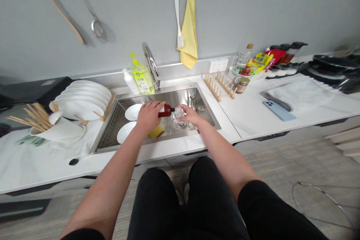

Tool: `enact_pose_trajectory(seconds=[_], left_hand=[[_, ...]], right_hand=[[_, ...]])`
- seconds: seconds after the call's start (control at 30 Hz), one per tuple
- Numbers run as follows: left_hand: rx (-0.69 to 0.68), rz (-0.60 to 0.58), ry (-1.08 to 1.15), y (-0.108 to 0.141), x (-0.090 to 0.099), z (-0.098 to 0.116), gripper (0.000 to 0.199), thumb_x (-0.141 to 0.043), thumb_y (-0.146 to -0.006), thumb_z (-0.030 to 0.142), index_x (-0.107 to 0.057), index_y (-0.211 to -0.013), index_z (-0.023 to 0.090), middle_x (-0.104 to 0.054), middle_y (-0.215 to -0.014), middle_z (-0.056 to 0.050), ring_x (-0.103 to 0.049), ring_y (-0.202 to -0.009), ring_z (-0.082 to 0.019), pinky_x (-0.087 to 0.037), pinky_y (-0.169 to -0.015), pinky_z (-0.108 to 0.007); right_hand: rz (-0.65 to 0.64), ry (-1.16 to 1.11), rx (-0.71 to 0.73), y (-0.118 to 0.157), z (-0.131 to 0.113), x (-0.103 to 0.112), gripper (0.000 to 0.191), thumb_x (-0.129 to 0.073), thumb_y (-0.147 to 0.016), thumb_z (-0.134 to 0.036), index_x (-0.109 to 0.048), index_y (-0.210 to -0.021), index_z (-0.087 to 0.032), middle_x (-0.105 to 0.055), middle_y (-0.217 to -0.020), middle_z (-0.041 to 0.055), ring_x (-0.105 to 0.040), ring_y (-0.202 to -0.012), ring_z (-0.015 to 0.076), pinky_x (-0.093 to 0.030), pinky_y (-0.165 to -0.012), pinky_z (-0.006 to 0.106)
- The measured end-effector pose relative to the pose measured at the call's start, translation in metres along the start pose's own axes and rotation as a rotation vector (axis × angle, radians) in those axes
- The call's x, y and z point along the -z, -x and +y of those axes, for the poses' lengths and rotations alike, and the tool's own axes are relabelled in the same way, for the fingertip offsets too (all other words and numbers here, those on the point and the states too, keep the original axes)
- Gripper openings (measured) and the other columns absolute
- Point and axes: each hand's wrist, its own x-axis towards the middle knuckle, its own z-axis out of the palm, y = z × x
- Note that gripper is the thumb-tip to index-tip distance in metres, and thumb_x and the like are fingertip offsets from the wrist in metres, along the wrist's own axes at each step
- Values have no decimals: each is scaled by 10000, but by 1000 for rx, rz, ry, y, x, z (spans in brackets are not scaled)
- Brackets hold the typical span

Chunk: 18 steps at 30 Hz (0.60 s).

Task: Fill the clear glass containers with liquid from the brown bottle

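Over the sink point(209, 118), my left hand point(149, 115) is wrapped round a dark red bottle point(166, 110), tipped on its side with its neck to the right. My right hand point(189, 115) holds a small clear glass point(177, 113) at the bottle's mouth. Whether liquid is flowing cannot be made out. Two white bowls point(126, 132) sit in the left part of the sink, beside and behind my left hand. A yellow cloth point(156, 131) lies in the sink below the bottle.
A faucet point(152, 65) rises behind the sink, next to a yellow-green soap bottle point(143, 78). White plates point(81, 101) stand in a rack at left, near a chopstick holder point(66, 131). At right are a wooden rack point(221, 87), a jar point(242, 84) and a phone point(279, 110).
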Motion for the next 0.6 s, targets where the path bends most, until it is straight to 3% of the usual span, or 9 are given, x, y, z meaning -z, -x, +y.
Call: enact_pose_trajectory(seconds=[0.3, 0.6], left_hand=[[10, -3, 5, 2, 1, 2, 754, -652, -904, 143, -624, -1649, 256, -724, -1560, -132, -629, -1406, -402, -473, -1163, -548], [59, 35, 130, 8, -15, -5, 761, -700, -881, 192, -646, -1638, 248, -746, -1525, -134, -656, -1374, -415, -519, -1136, -544]], right_hand=[[-9, -4, -11, 1, -1, 0, 776, -1050, -525, -266, -752, -1241, -270, -755, -1171, -2, -712, -1131, 258, -540, -1144, 415], [-21, -36, -49, 5, -9, -1, 796, -1049, -517, -257, -745, -1252, -270, -766, -1177, 1, -716, -1117, 262, -552, -1116, 418]])
